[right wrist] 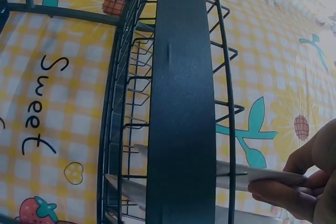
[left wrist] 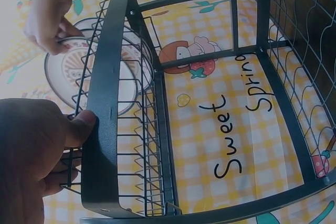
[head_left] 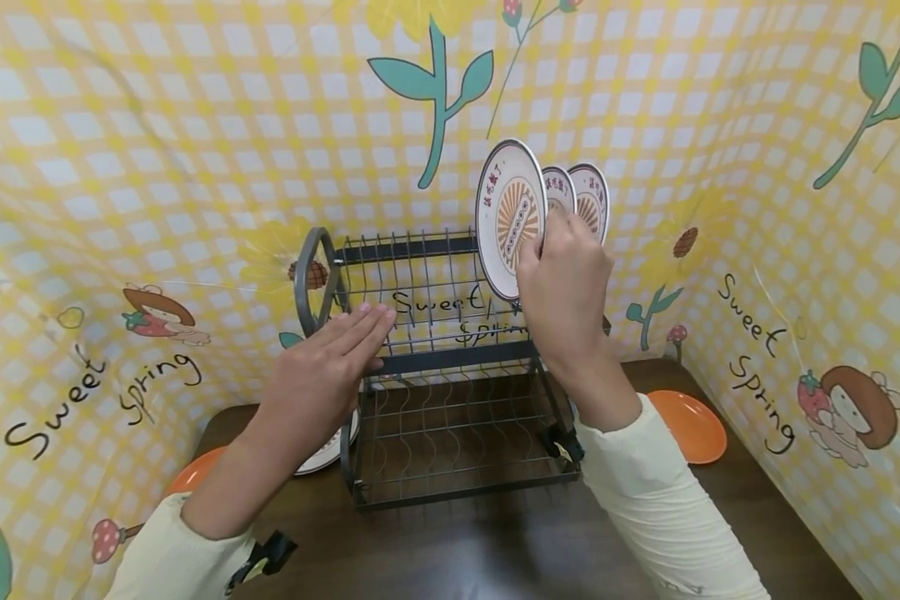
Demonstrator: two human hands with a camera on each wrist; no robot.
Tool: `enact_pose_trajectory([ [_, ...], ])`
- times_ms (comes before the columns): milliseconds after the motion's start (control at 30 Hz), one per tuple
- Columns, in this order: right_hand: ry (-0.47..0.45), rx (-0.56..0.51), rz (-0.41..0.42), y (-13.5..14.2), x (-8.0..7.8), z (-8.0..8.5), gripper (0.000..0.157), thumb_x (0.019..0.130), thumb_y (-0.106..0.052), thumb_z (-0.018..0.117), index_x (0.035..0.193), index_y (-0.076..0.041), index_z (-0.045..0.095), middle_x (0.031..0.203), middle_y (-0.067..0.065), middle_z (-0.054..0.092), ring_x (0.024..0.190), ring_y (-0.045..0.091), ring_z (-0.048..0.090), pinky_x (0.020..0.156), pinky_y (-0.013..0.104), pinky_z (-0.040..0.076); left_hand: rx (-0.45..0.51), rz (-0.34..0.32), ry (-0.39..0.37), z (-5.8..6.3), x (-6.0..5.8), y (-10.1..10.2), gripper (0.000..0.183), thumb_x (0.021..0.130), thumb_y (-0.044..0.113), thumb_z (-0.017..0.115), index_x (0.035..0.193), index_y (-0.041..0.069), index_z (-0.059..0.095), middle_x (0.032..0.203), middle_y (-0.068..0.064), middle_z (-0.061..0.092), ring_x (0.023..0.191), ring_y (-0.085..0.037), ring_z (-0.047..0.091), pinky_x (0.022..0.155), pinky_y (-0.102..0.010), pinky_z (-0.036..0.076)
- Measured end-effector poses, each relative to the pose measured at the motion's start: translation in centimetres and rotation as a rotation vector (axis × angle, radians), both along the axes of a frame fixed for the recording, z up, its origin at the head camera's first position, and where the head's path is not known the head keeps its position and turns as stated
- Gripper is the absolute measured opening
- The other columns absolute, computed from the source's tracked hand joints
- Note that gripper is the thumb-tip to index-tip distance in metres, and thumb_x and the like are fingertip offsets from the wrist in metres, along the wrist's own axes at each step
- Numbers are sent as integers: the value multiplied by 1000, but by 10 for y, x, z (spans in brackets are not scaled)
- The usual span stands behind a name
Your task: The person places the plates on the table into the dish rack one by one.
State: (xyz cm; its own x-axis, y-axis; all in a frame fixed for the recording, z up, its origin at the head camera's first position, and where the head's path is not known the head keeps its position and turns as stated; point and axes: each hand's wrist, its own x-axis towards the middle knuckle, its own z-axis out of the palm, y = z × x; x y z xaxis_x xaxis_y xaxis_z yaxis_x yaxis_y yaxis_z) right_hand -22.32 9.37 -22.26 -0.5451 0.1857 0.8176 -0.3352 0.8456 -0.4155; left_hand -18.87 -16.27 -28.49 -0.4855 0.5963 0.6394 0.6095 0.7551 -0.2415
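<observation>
A dark two-tier dish rack [head_left: 450, 360] stands in front of me. My right hand [head_left: 566, 283] pinches the near edge of a white plate [head_left: 508, 221] with a sunburst print, which stands upright in the right part of the upper tier. In the right wrist view, thumb and fingers hold that plate [right wrist: 239, 176] between the rack wires. Two matching plates [head_left: 591, 196] stand to its right, partly hidden behind the hand. My left hand [head_left: 326, 362] holds the rack's left front rail, its thumb [left wrist: 83, 124] on the rail and its fingers at the wires.
An orange plate [head_left: 690, 427] lies on the dark tabletop [head_left: 450, 550] right of the rack. Another orange plate [head_left: 198, 471] and a white plate [head_left: 326, 454] lie at the left, partly covered by my left arm. Checked, printed cloth [head_left: 217, 150] surrounds the table at the back and sides.
</observation>
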Motion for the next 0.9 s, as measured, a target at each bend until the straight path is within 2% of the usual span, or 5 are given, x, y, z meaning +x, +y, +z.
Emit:
enact_pose_trajectory([
  [167, -57, 66, -32, -4, -3, -2, 16, 88, 1, 52, 81, 8, 65, 67, 16, 56, 58, 29, 54, 51, 44, 53, 4, -4, -10, -1, -1, -1, 55, 90, 16, 66, 141, 7, 49, 138, -9, 55, 123, -25, 57, 101, -42, 50],
  [367, -106, 123, -79, -10, -5, -2, 16, 87, 1, 51, 82, 9, 65, 71, 18, 60, 64, 35, 63, 55, 45, 58, -6, -1, -11, 0, 0, -1, 54, 90, 16, 66, 141, 7, 49, 138, -10, 55, 123, -26, 57, 101, -43, 50],
  [533, -168, 154, -107, -10, -8, -3, 17, 87, -1, 50, 82, 9, 64, 70, 18, 59, 60, 35, 63, 51, 44, 57, -4, -4, -10, 1, 0, 0, 54, 90, 16, 66, 141, 7, 49, 136, -10, 57, 123, -26, 58, 101, -43, 50],
  [700, -207, 175, -132, -8, -9, -2, 18, 87, -2, 49, 79, 7, 62, 70, 17, 58, 60, 33, 62, 49, 42, 56, -1, -6, -7, 1, 0, 1, 53, 89, 15, 67, 139, 6, 51, 135, -11, 58, 122, -26, 58, 101, -43, 50],
  [900, -260, 140, -106, -7, -8, 0, 21, 89, -3, 47, 80, 9, 62, 75, 22, 62, 67, 34, 65, 53, 44, 58, 5, -9, -6, 0, -1, 1, 54, 88, 14, 68, 139, 5, 51, 134, -12, 59, 121, -27, 59, 100, -43, 51],
])
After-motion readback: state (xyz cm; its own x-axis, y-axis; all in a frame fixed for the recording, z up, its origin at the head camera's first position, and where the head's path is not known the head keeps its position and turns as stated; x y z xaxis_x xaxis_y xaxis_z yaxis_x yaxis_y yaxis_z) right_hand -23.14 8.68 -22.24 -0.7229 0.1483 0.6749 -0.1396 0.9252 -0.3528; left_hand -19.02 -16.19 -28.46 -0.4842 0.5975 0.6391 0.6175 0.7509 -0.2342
